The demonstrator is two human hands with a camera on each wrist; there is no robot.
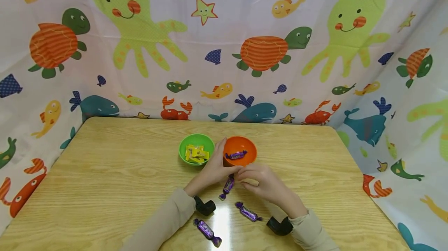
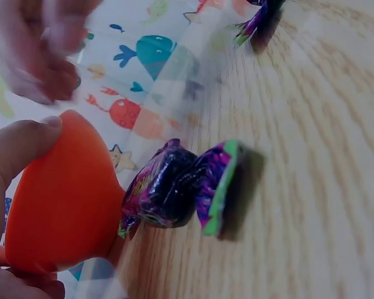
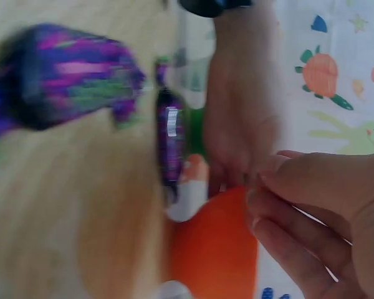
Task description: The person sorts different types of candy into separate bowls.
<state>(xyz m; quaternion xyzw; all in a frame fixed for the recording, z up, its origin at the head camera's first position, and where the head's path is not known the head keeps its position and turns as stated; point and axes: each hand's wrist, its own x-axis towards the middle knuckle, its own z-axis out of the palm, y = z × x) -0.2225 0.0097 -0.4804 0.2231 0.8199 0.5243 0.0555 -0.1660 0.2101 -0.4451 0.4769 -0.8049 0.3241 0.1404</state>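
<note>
My left hand (image 1: 213, 169) grips the near left side of an orange bowl (image 1: 245, 141), thumb on its wall (image 2: 62, 199). One purple-wrapped candy (image 1: 236, 154) lies inside the bowl. My right hand (image 1: 260, 181) hovers just in front of the bowl with fingers loosely curled and nothing visibly in them. A purple candy (image 1: 228, 185) lies on the table right below its fingertips, close to the bowl's foot (image 2: 168, 187). Two more purple candies (image 1: 247, 212) (image 1: 207, 231) lie nearer to me. The right wrist view is blurred, showing a candy (image 3: 169, 137) and the bowl (image 3: 215, 249).
A green bowl (image 1: 196, 137) holding several yellow candies (image 1: 196, 153) stands touching the orange bowl's left side. The wooden table (image 1: 105, 173) is ringed by a sea-animal curtain (image 1: 224, 48) at the back and both sides.
</note>
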